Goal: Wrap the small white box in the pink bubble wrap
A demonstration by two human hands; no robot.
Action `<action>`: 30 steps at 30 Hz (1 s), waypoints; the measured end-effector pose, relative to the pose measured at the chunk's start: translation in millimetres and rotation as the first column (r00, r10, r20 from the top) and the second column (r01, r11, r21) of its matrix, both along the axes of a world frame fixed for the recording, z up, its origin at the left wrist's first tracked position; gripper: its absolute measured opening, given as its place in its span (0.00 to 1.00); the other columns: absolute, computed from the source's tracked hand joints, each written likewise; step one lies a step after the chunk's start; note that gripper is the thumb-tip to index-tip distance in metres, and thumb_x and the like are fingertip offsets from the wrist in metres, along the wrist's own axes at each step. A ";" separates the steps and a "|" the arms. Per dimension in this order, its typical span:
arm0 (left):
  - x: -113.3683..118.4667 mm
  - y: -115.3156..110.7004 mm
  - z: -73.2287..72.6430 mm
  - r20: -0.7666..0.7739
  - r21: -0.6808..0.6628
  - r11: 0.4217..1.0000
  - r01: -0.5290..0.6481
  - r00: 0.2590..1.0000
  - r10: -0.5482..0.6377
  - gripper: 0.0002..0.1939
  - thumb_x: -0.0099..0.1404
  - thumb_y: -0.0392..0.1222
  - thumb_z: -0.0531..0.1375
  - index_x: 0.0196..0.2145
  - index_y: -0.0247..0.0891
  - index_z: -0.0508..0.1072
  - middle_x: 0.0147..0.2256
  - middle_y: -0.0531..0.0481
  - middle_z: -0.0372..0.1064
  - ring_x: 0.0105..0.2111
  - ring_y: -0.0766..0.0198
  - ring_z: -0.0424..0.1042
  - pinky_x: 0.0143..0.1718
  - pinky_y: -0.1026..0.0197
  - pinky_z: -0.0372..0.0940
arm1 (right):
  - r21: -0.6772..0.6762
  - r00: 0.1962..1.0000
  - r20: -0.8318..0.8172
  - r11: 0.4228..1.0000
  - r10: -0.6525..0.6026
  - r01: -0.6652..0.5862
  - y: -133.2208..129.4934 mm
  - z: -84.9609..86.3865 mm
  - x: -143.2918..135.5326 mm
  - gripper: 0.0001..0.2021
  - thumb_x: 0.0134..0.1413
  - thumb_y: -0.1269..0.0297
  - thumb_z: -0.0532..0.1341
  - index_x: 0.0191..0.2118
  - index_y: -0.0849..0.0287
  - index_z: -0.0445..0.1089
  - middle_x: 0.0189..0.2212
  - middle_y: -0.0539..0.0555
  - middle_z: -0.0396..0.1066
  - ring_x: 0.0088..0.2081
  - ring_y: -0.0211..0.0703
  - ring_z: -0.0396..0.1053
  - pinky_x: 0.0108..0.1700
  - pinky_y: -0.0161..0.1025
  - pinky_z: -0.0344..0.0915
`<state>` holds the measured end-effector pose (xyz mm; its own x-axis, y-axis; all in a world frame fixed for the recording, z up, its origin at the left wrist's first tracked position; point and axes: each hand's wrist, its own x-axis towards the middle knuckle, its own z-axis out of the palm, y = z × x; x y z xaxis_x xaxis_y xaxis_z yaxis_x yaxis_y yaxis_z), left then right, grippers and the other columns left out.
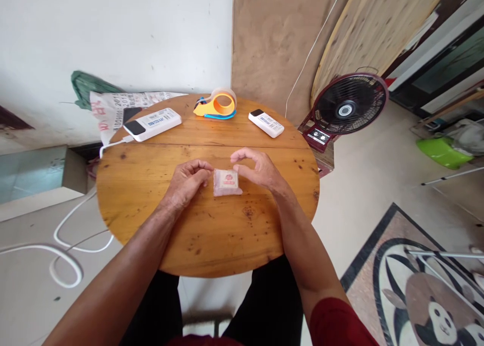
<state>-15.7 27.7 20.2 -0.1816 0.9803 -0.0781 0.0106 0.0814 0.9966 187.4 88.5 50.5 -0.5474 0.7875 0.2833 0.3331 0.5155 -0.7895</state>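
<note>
A small packet [228, 181] in clear, pinkish wrapping lies flat on the round wooden table [223, 235]. Red print shows on its pale face. At the packet's upper left corner, my left hand [189, 182] has its thumb and forefinger drawn together on the wrapping's edge, the other fingers curled. My right hand [260, 170] is held over the packet's right side, thumb and fingers apart. Its thumb tip is close to the upper right corner; whether it touches cannot be made out.
Along the table's far side are a white power bank [161, 124] with a cable, an orange and blue tape dispenser [217, 105] and a smaller white power bank [266, 123]. A fan [344, 109] stands beyond the right edge. White cable [71, 250] loops over the floor at left.
</note>
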 end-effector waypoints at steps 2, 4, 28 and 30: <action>0.3 0.3 -0.4 0.001 -0.002 1.000 -0.006 1.000 0.006 0.07 0.47 0.41 0.60 0.27 0.38 0.73 0.16 0.57 0.63 0.18 0.69 0.58 0.22 0.65 0.52 | -0.045 0.997 0.046 0.997 0.059 -0.057 -0.4 0.3 0.6 0.15 0.50 0.62 0.65 0.45 0.59 0.71 0.43 0.54 0.75 0.46 0.45 0.72 0.52 0.44 0.66; 0.6 0.7 -0.9 -0.004 -0.002 1.000 -0.009 1.000 0.009 0.07 0.46 0.41 0.60 0.26 0.38 0.73 0.16 0.57 0.62 0.18 0.69 0.58 0.22 0.65 0.51 | -0.077 0.991 0.096 0.994 0.089 -0.081 -0.2 -1.4 0.9 0.20 0.48 0.61 0.67 0.48 0.58 0.69 0.46 0.55 0.75 0.49 0.46 0.71 0.53 0.45 0.65; 9.1 -3.6 -6.1 -0.295 0.058 0.988 0.144 0.948 -0.121 0.14 0.53 0.49 0.62 0.22 0.37 0.67 0.20 0.56 0.61 0.21 0.70 0.57 0.24 0.65 0.52 | -0.179 0.960 -0.209 0.972 -0.189 0.152 24.1 -50.1 -25.8 0.19 0.51 0.62 0.60 0.50 0.61 0.67 0.36 0.54 0.75 0.37 0.41 0.72 0.44 0.39 0.68; 9.4 -3.0 -5.9 -0.282 0.054 0.987 0.151 0.950 -0.130 0.14 0.54 0.50 0.61 0.22 0.37 0.67 0.20 0.56 0.61 0.21 0.70 0.57 0.24 0.65 0.53 | -0.182 0.950 -0.251 0.973 -0.186 0.143 24.2 -47.9 -26.4 0.18 0.50 0.62 0.61 0.48 0.60 0.68 0.32 0.51 0.74 0.34 0.39 0.71 0.42 0.39 0.68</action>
